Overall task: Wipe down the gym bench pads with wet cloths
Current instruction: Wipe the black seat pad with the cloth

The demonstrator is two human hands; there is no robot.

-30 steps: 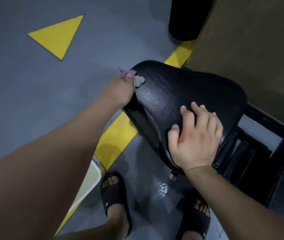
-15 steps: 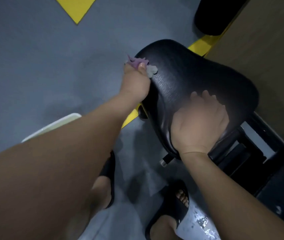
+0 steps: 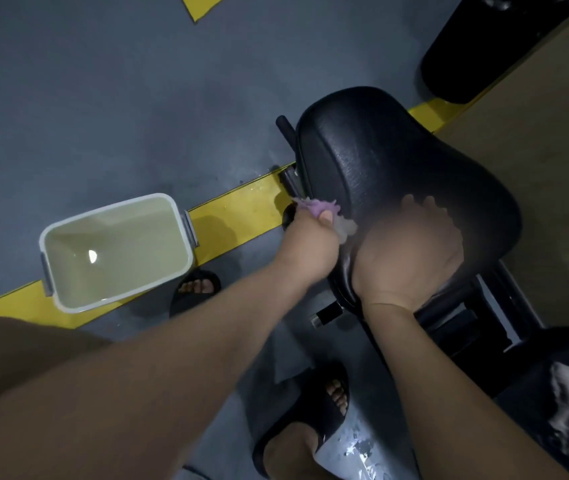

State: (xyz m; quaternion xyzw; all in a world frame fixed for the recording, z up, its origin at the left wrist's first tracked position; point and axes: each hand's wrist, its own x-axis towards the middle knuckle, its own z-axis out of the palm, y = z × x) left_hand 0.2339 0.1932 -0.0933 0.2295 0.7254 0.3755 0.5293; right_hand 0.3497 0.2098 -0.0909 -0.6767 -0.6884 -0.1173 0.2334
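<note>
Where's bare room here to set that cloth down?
Free: the grey floor beyond the yellow stripe, left of the pad; also the pad's top beyond the right hand. Crowded: near side, with bucket, sandals, frame and left hand.

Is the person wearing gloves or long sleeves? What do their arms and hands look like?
No gloves and no sleeves in view. The left arm and right arm are bare all the way down to the left hand and right hand. I see no watch, bracelet or ring, though the right hand is blurred, so small things there could be missed.
</note>
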